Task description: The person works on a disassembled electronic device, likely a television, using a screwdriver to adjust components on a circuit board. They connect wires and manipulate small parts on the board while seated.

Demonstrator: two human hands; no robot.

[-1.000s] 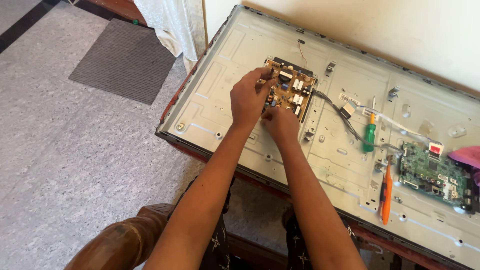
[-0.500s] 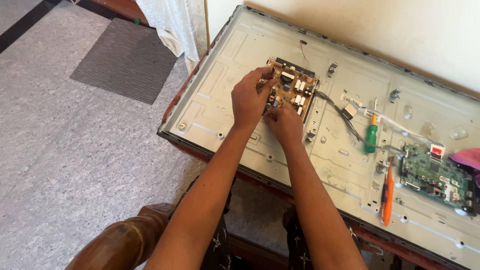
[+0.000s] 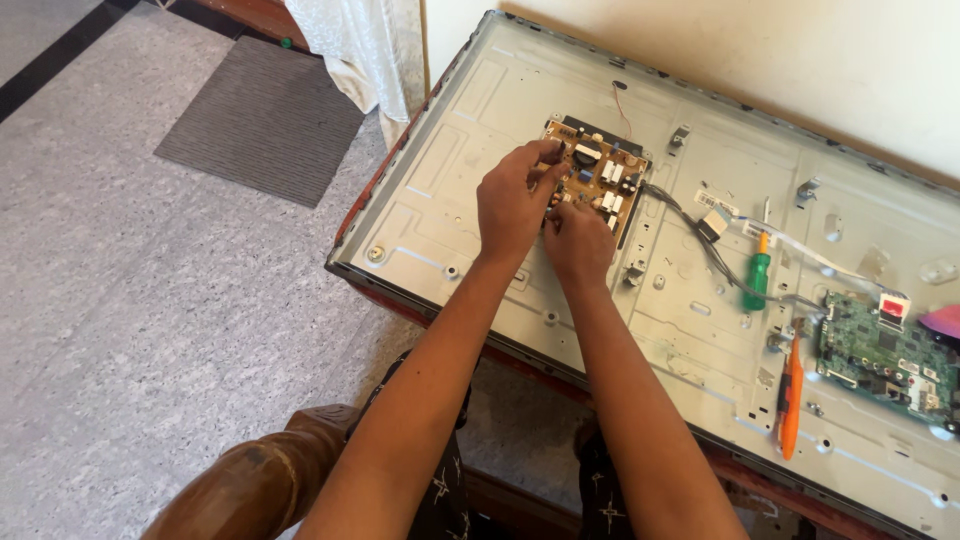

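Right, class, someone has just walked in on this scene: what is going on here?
A person has both hands on a tan circuit board mounted on the metal back panel of an opened flat-screen television. The left hand pinches its near edge; the right hand touches it lower down. A green screwdriver, an orange tool and a green circuit board lie untouched.

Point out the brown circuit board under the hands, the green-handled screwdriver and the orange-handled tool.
Brown rectangular circuit board [image 3: 603,178]: head view, its middle, right of the fingers.
Green-handled screwdriver [image 3: 757,280]: head view, middle of its green handle.
Orange-handled tool [image 3: 791,400]: head view, middle of its orange handle.
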